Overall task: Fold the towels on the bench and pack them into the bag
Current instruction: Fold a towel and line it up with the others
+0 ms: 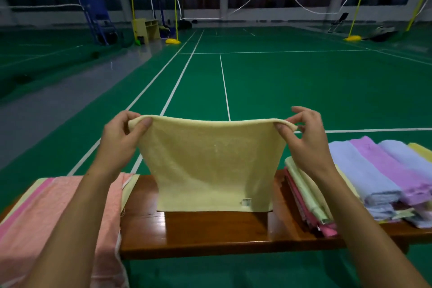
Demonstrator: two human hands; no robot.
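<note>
The pale yellow terry towel (210,166) hung between both hands above the brown wooden bench (210,231); left hand (121,138) and right hand (304,138) each pinched one top corner

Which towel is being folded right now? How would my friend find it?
Find the brown bench in front of the green court. Above its middle, the left hand and right hand pinch the top corners of a yellow towel. It is the only towel hanging up; the rest lie on the bench.
</note>
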